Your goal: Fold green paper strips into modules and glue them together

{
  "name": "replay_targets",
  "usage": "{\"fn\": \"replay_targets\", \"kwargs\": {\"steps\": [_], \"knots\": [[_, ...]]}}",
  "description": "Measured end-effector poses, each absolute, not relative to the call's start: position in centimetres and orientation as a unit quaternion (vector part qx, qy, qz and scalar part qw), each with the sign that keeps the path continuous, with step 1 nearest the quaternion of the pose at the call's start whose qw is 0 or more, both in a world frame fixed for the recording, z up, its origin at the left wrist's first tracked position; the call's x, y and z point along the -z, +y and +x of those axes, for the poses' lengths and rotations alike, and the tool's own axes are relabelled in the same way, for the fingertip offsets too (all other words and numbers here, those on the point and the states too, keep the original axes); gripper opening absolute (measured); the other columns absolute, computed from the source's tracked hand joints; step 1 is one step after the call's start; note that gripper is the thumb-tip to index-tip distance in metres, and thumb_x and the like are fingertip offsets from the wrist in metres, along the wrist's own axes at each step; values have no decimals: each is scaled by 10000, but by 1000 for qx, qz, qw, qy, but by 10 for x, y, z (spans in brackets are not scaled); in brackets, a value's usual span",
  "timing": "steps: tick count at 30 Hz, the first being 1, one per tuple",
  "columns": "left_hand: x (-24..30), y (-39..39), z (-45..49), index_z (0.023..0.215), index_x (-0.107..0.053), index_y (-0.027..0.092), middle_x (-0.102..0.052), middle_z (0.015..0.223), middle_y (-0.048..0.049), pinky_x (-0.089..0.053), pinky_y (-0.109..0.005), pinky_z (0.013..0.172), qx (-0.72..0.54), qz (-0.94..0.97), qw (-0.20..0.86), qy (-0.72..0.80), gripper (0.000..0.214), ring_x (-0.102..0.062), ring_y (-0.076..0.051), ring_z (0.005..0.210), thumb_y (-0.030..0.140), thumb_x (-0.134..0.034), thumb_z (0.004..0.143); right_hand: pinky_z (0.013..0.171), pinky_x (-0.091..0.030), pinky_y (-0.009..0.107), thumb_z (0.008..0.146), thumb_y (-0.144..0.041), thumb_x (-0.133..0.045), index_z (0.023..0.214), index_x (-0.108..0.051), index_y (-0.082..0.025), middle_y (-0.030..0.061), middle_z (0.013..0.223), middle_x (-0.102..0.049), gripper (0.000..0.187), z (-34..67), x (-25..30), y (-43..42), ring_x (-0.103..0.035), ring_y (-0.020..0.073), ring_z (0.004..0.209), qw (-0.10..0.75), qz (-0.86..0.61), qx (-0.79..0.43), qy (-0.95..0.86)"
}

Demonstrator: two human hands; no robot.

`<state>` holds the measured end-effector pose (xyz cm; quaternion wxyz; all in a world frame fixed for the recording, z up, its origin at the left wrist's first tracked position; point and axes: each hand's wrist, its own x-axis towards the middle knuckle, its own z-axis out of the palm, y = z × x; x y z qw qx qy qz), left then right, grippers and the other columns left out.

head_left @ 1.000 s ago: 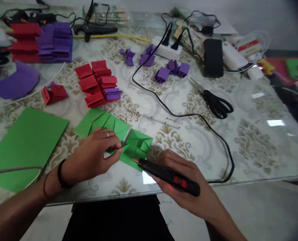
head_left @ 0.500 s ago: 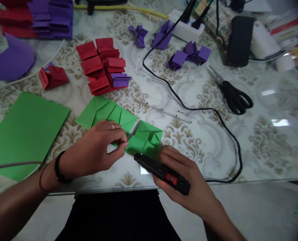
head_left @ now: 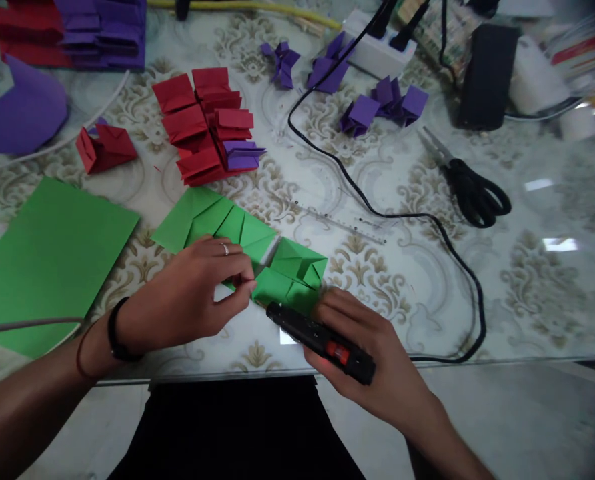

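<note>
In the head view, a folded green paper strip [head_left: 297, 259] with creased flaps lies slantwise near the table's front edge. My left hand [head_left: 197, 287] rests over its middle, thumb and forefinger pinched together at its near edge. My right hand [head_left: 372, 353] is wrapped round a black hot glue gun [head_left: 302, 330] with a red part on its body. The gun's nozzle touches or nearly touches the green paper close to my left fingertips; I cannot tell which. Part of the strip is hidden under my left hand.
Left lies a flat green sheet [head_left: 52, 260]. Beyond are a red folded paper piece [head_left: 106, 148], red folded blocks [head_left: 187, 127], purple folded pieces [head_left: 360, 115] and a clear ruler [head_left: 340, 222]. Scissors [head_left: 477, 193], a black cord [head_left: 347, 175] and a power strip [head_left: 380, 50] are to the right.
Hands, glue gun and green strip stay almost where they were. The view has shifted slightly, so the far objects sit a little higher, those at right further right.
</note>
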<state>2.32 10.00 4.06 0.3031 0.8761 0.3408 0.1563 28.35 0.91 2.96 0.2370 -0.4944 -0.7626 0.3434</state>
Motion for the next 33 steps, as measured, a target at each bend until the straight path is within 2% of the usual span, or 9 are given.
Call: {"fn": "replay_targets", "kwargs": {"steps": [22,33], "knots": [[-41,100,24,811,-617,204,-660,781,13,-439,-323,806,-143,876,302,347,179,-623,-177,804,128,-586,970,744,-557,389,882,-163,-683,878,-575,-248,50,849,-671,138,283,-31,12,-671,260,824,231,-498,-335,-766],[-42,101,23,814,-632,181,-659,772,3,-449,-334,790,-149,879,304,336,182,-608,-173,791,112,-567,970,664,-519,347,879,-139,-682,850,-538,-249,36,826,-643,184,287,-32,9,-635,240,787,241,-502,-321,-766]]}}
